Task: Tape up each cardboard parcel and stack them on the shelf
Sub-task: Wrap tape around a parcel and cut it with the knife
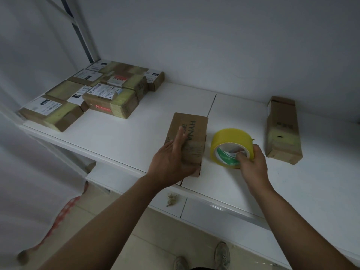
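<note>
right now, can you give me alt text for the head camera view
A person's left hand rests flat on a cardboard box on a white shelf while the right hand grips a yellow tape roll. Taped boxes sit stacked far left; another box lies right.

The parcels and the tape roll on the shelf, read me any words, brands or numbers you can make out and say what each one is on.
"HYNAH": dark print on the parcel under the left hand.
Stacked parcels: white address labels and red stickers, too small and blurred to read.
Yellow tape roll held by the right hand: green core print, unreadable.
Right parcel: dark marks, unreadable.
</note>
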Motion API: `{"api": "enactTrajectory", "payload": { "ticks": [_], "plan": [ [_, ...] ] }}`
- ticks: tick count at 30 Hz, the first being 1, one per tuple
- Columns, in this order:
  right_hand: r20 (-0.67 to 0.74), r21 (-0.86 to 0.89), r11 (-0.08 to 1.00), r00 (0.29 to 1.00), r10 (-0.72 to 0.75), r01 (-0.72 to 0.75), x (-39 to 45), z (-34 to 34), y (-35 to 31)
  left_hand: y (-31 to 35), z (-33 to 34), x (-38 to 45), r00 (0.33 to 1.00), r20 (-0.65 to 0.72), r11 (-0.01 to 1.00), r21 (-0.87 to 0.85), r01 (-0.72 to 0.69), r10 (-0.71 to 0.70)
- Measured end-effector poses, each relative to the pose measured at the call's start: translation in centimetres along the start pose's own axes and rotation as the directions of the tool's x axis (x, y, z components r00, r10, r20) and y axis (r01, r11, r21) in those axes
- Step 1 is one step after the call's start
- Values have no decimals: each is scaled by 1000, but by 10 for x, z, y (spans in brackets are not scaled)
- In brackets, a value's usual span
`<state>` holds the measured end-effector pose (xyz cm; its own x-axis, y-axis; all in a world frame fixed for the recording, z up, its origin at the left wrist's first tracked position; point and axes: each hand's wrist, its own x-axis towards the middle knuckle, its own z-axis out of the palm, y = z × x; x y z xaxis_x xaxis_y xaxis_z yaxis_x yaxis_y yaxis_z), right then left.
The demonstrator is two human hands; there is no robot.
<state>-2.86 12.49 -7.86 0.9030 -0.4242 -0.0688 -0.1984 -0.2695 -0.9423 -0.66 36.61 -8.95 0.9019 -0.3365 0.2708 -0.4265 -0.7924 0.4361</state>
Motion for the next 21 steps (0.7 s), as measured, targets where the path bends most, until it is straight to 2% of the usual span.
{"api": "enactTrajectory", "payload": {
  "ticks": [2,3,4,6,8,13,21],
  "plan": [
    [13,-2,1000,1000,18,-18,-2,0,3,4,-7,4,998,41,990,-130,59,-54],
    [21,0,1000,999,26,-26,-3,1,4,6,-8,5,996,65,989,-136,61,-53],
    [27,0,999,999,33,-33,-4,2,6,7,-6,6,995,92,997,-65,37,-31],
    [42,1,999,998,37,-38,-6,5,9,15,1,6,989,143,981,188,-49,22],
    [53,-1,999,998,36,-36,-9,7,11,26,11,5,987,162,949,307,-68,19],
    [77,20,999,996,47,-49,-11,11,16,25,29,1,994,85,939,331,-98,74],
    [119,61,993,988,97,-104,-8,18,25,13,27,-1,980,105,916,350,-193,167]
  ]
}}
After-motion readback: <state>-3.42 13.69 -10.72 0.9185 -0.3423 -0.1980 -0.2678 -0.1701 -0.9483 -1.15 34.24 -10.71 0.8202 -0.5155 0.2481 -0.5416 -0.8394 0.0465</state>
